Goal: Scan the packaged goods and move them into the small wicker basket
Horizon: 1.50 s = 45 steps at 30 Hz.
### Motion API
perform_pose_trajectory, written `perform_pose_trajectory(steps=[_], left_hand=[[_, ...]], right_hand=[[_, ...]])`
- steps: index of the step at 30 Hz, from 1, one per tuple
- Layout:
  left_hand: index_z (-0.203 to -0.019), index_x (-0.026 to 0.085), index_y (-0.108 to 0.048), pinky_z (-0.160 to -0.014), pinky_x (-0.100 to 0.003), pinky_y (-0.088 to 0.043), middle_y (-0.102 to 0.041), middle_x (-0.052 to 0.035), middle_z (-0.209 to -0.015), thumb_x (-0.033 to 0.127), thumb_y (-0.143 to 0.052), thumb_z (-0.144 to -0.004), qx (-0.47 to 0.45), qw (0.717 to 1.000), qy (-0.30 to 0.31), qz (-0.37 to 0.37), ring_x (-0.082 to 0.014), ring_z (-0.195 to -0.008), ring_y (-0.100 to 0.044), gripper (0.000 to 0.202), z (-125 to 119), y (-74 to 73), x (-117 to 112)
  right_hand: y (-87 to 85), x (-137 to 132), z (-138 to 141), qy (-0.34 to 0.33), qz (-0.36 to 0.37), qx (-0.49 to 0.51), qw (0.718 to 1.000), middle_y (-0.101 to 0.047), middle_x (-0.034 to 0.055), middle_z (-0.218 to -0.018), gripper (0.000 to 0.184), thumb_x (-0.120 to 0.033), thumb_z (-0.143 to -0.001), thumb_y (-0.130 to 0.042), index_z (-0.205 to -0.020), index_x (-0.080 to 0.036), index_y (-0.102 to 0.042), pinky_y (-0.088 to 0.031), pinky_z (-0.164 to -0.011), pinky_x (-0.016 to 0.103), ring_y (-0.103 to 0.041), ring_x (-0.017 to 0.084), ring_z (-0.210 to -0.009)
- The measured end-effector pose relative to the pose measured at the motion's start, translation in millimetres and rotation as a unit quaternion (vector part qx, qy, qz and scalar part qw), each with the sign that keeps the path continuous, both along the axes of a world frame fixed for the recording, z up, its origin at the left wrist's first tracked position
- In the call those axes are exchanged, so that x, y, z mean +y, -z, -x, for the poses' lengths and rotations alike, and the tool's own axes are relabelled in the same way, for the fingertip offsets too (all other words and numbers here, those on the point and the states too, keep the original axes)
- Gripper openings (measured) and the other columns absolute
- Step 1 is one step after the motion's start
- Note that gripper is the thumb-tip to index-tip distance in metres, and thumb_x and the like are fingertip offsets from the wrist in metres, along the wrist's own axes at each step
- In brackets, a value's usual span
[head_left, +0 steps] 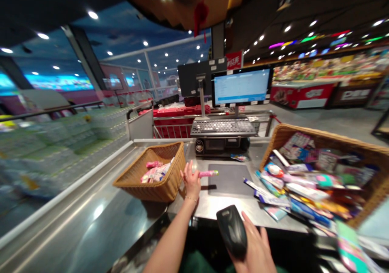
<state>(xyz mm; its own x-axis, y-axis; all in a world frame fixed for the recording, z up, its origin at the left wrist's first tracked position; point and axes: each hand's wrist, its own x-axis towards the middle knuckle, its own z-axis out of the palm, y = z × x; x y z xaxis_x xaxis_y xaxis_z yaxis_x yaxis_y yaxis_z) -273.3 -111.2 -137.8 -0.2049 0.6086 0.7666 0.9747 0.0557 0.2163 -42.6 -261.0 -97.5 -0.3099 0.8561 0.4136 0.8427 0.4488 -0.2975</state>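
Observation:
My left hand (191,182) reaches forward over the metal counter, beside the right wall of the smaller wicker basket (174,180). It grips one end of a slim pink tube (207,173) with a green tip, which points right over a grey pad (232,184). Inside that basket lie pink and white packets (156,172). Closer to me, my right hand (257,244) is closed around a black handheld barcode scanner (232,230); its grip is partly hidden by the hand.
At right a larger wicker basket (331,133) is tipped towards the counter, with several colourful packets (310,192) spilling out. Behind the pad stand a keyboard (223,126) and a lit monitor (241,86). A metal channel (91,216) runs along the left.

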Motion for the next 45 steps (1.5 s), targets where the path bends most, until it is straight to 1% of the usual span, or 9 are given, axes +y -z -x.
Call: perform_pose_trajectory(steps=[6,9,13,18,24,30,35,40,45], left_hand=[[-0.078,0.021,-0.065,-0.109,-0.064,-0.025,-0.047,-0.0111,-0.144,0.013,-0.058,-0.079,-0.004,1.000,0.019,-0.023,-0.0305,-0.137,-0.035,0.010,-3,-12.3,2],[-0.078,0.022,-0.065,-0.111,-0.064,-0.023,-0.047,-0.0106,-0.144,0.014,-0.058,-0.080,-0.006,0.999,0.023,-0.038,-0.0300,-0.137,-0.035,0.011,-4,-21.4,2],[-0.079,0.022,-0.066,-0.112,-0.063,-0.021,-0.047,-0.0101,-0.144,0.013,-0.057,-0.080,-0.002,0.998,0.029,-0.062,-0.0294,-0.137,-0.035,0.013,-5,-36.2,1],[-0.078,0.022,-0.066,-0.112,-0.062,-0.019,-0.047,-0.0099,-0.144,0.013,-0.056,-0.080,0.004,0.996,0.029,-0.086,-0.0284,-0.138,-0.033,0.014,-3,-53.9,-1],[-0.082,0.023,-0.067,-0.113,-0.062,-0.016,-0.045,-0.0081,-0.146,0.015,-0.057,-0.080,0.008,0.995,0.027,-0.091,-0.0274,-0.142,-0.027,0.013,5,-69.0,-9],[-0.081,0.024,-0.067,-0.114,-0.062,-0.016,-0.047,-0.0074,-0.144,0.014,-0.057,-0.080,0.015,0.995,0.007,-0.094,-0.0276,-0.140,-0.032,0.015,17,-79.9,-16],[-0.081,0.023,-0.068,-0.115,-0.063,-0.009,-0.050,-0.0078,-0.142,0.014,-0.058,-0.079,0.017,0.995,-0.005,-0.101,-0.0281,-0.138,-0.035,0.014,26,-87.5,-21],[-0.081,0.023,-0.068,-0.115,-0.063,-0.009,-0.051,-0.0082,-0.141,0.011,-0.058,-0.077,0.025,0.994,-0.022,-0.106,-0.0281,-0.137,-0.036,0.016,34,-91.5,-27],[-0.080,0.023,-0.068,-0.115,-0.064,-0.007,-0.050,-0.0085,-0.141,0.010,-0.058,-0.077,0.024,0.992,-0.031,-0.117,-0.0285,-0.137,-0.034,0.017,42,-93.5,-31]], right_hand=[[-10.9,4,0,-0.011,-0.026,0.016,0.999,-0.061,0.0160,-0.128,0.041,-0.024,-0.075,-0.049,-0.113,-0.018,-0.062,-0.031,-0.102,0.064,-0.045,0.038,-0.131],[-17.1,6,3,-0.013,-0.024,0.031,0.999,-0.061,0.0158,-0.126,0.041,-0.022,-0.076,-0.046,-0.114,-0.017,-0.060,-0.028,-0.103,0.067,-0.044,0.037,-0.132],[-23.3,8,5,-0.016,-0.009,0.054,0.998,-0.060,0.0135,-0.127,0.041,-0.023,-0.077,-0.045,-0.115,-0.021,-0.058,-0.025,-0.105,0.065,-0.040,0.034,-0.135],[-27.0,8,8,-0.032,0.003,0.062,0.998,-0.059,0.0139,-0.128,0.044,-0.022,-0.075,-0.045,-0.117,-0.020,-0.058,-0.023,-0.106,0.066,-0.037,0.033,-0.137],[-27.5,5,13,-0.039,0.010,0.060,0.997,-0.059,0.0132,-0.130,0.046,-0.021,-0.074,-0.045,-0.118,-0.021,-0.058,-0.023,-0.108,0.065,-0.036,0.033,-0.138],[-27.9,3,17,-0.053,0.020,0.060,0.997,-0.058,0.0135,-0.131,0.047,-0.020,-0.074,-0.046,-0.119,-0.021,-0.058,-0.022,-0.110,0.065,-0.036,0.033,-0.138],[-28.5,2,21,-0.064,0.021,0.061,0.996,-0.058,0.0132,-0.131,0.048,-0.019,-0.074,-0.047,-0.120,-0.020,-0.058,-0.023,-0.109,0.065,-0.037,0.034,-0.137],[-25.9,2,24,-0.071,0.019,0.061,0.995,-0.057,0.0120,-0.133,0.052,-0.017,-0.071,-0.047,-0.122,-0.022,-0.058,-0.020,-0.111,0.065,-0.035,0.033,-0.138],[-25.0,2,29,-0.076,0.017,0.053,0.996,-0.057,0.0114,-0.133,0.052,-0.016,-0.071,-0.047,-0.122,-0.022,-0.058,-0.022,-0.111,0.063,-0.036,0.033,-0.138]])
